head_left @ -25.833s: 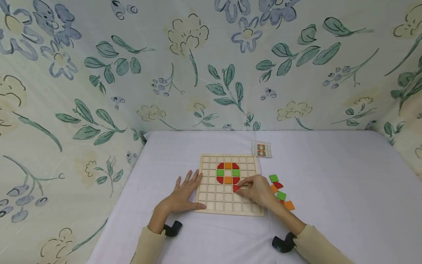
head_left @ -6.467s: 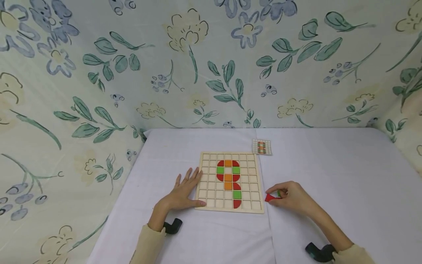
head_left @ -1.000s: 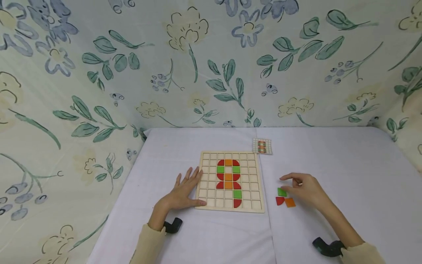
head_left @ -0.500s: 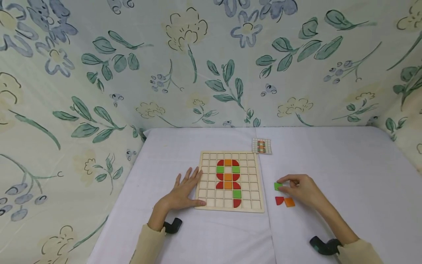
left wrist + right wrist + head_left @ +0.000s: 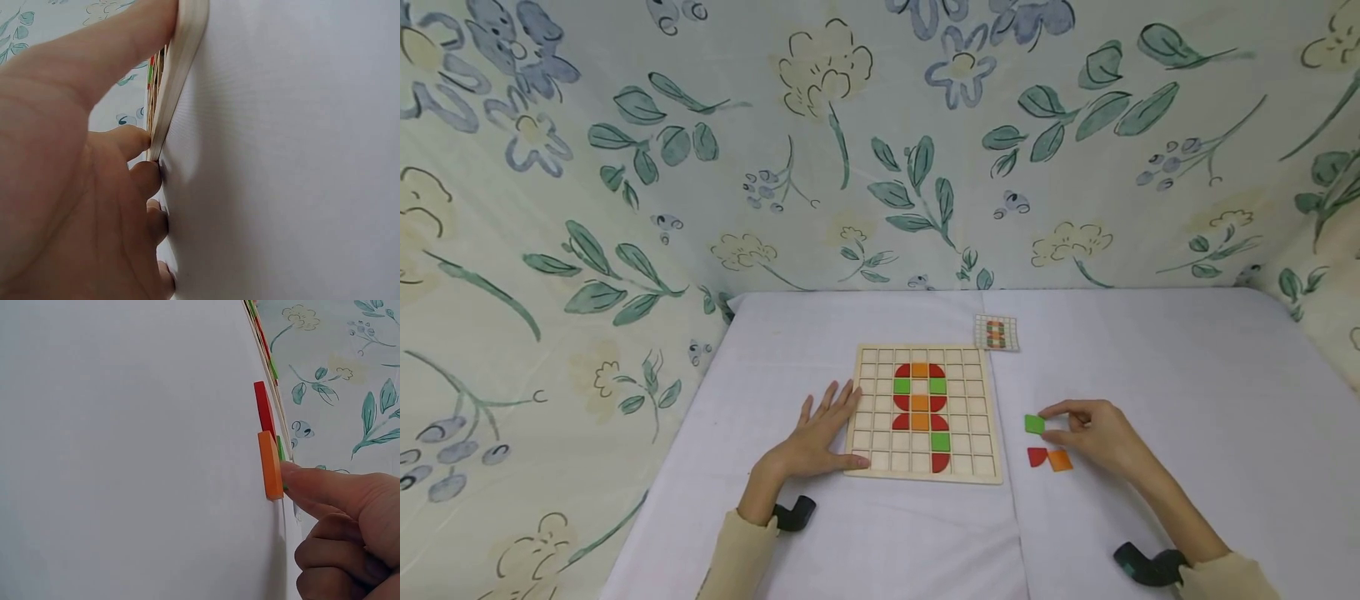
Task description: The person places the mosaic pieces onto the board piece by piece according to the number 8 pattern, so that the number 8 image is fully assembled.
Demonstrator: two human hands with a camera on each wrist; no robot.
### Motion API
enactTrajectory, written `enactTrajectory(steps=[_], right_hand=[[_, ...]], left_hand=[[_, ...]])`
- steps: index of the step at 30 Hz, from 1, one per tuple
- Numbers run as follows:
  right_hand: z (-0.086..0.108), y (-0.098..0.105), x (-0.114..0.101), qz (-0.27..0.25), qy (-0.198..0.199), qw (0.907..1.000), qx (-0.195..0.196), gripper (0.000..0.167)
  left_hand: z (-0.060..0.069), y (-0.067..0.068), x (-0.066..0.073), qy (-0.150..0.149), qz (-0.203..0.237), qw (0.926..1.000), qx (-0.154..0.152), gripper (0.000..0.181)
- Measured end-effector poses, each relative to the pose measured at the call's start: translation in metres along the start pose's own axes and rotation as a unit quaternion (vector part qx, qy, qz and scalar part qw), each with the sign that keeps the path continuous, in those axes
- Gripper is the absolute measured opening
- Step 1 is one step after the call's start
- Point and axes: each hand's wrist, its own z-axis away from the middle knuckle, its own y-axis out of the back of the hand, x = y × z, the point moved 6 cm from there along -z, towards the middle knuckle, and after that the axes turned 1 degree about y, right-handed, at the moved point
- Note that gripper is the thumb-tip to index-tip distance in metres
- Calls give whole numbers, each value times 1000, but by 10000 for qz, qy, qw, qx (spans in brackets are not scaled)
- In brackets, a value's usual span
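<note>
A wooden grid board point(image 5: 880, 442) lies on the table, with red, orange and green tiles set in its middle columns. My left hand point(image 5: 808, 446) rests at the board's left side, fingers spread, thumb on the near left corner. In the left wrist view its fingertips touch the board's edge point(image 5: 181, 75). Right of the board, my right hand point(image 5: 1097, 433) pinches a green square tile point(image 5: 1033, 424) between thumb and index finger. Just nearer lie a red quarter-round tile point(image 5: 1037, 457) and an orange square tile point(image 5: 1060, 460). In the right wrist view the orange tile point(image 5: 270, 465) partly hides the green one.
A small printed pattern card point(image 5: 996, 332) lies at the board's far right corner. White cloth point(image 5: 1187, 375) covers the table, and a floral curtain point(image 5: 850, 167) hangs behind and to the left. A black device point(image 5: 1146, 564) is strapped to each wrist.
Over the last second the right hand has taken hold of the green tile and shifted it slightly away from the red and orange ones. Since earlier, more tiles sit in the board. Left hand unmoved.
</note>
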Motion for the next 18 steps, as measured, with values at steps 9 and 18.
enactTrajectory(steps=[9, 18], right_hand=[[-1, -2, -15, -14, 360, 9990, 259, 29], [-13, -34, -58, -592, 814, 9946, -256, 29]], left_hand=[[0, -1, -1, 10, -42, 10000, 29, 114], [0, 0, 0, -13, -21, 10000, 38, 114]])
